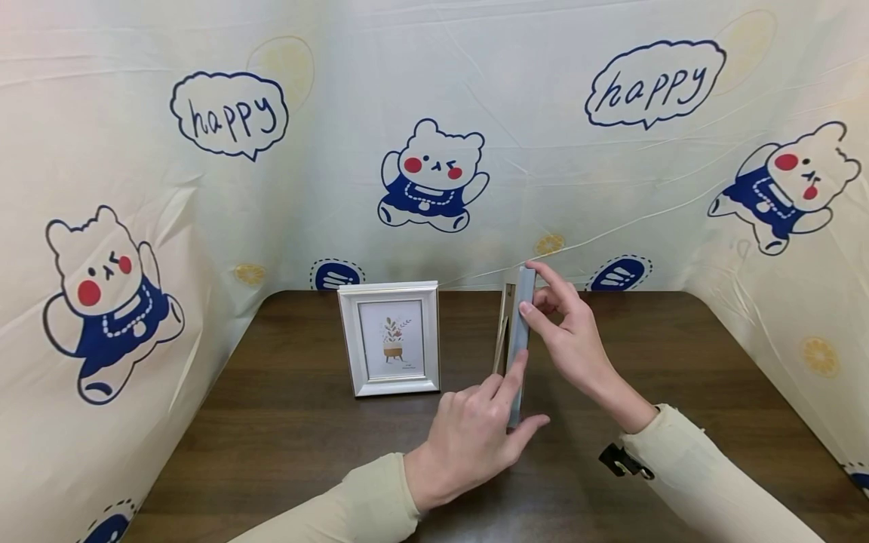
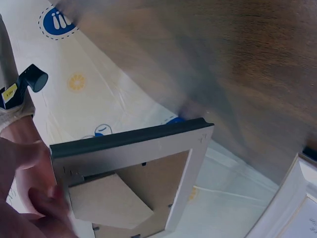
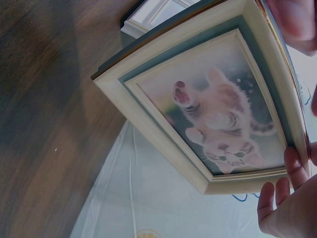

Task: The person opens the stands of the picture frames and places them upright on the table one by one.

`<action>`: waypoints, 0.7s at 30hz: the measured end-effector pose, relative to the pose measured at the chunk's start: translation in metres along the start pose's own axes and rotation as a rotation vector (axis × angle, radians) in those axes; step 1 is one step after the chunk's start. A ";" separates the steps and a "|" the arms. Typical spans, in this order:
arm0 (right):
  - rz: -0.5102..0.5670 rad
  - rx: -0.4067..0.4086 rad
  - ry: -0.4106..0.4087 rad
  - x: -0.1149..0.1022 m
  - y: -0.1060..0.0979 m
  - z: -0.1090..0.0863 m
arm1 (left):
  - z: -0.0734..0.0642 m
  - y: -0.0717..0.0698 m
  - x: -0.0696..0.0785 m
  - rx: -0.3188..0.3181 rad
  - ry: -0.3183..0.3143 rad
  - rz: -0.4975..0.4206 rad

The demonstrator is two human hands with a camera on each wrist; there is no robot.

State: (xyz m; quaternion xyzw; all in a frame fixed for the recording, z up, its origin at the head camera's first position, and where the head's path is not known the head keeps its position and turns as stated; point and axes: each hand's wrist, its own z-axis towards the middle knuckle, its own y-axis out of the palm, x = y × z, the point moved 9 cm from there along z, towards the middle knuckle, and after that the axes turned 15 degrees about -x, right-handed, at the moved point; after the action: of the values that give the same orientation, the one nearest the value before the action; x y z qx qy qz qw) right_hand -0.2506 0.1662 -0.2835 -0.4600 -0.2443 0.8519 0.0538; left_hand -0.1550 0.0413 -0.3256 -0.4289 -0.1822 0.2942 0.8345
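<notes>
In the head view a picture frame is upright and nearly edge-on, its blue-grey side facing me. My right hand grips its upper part, with the thumb on the near edge and the index finger at the top. Lower down, my left hand touches the edge with an outstretched index finger, its thumb spread to the right. On the front, in the right wrist view, is a kitten picture inside a cream and teal border. The left wrist view shows the brown backing and a folding stand.
Left of the hands, a white picture frame with a potted-plant print stands on the dark wooden table. A pale cloth with bears and lettering hangs behind and along both sides.
</notes>
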 end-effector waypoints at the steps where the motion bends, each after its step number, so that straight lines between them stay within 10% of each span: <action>1: -0.001 -0.001 -0.001 0.000 0.000 0.000 | 0.000 -0.002 0.000 0.018 0.022 -0.025; 5: 0.000 -0.001 -0.007 -0.001 0.000 0.000 | 0.002 -0.015 -0.010 0.109 0.048 -0.209; 9: -0.005 0.001 -0.007 0.000 -0.001 0.001 | 0.009 -0.016 -0.045 0.122 -0.133 -0.558; 15: -0.027 -0.006 0.001 0.002 -0.001 0.001 | 0.013 0.009 -0.089 -0.033 -0.505 -0.933; 21: -0.032 -0.019 0.007 0.002 0.001 0.001 | 0.010 0.032 -0.095 -0.214 -0.657 -1.113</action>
State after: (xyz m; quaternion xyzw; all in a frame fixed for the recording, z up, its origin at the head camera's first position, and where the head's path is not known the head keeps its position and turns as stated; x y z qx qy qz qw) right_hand -0.2522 0.1662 -0.2851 -0.4594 -0.2593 0.8471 0.0639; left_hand -0.2432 0.0004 -0.3508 -0.2391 -0.6506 -0.0859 0.7157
